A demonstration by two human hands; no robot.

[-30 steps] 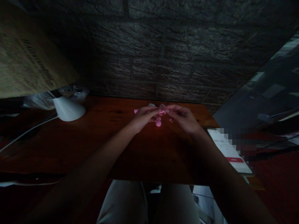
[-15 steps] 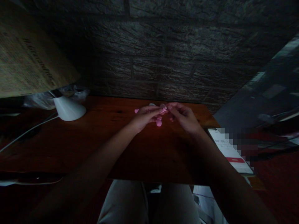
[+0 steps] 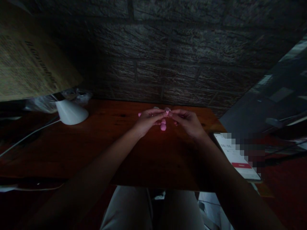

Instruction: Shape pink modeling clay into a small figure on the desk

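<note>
My left hand and my right hand meet fingertip to fingertip above the far middle of a dark wooden table. Both are pinched on a small pink piece held between them. Under the fingers several small pink pieces lie on the wood; another pink bit shows behind my left hand. The light is dim, so the shape of the pieces is unclear.
A white cone-shaped lamp base with a white cable stands at the back left, under a brown cardboard sheet. A lit phone lies at the table's right edge. A dark stone-pattern wall rises behind.
My hands stay together over the pink pieces; only the fingertips have shifted slightly. The view has dropped a little.
</note>
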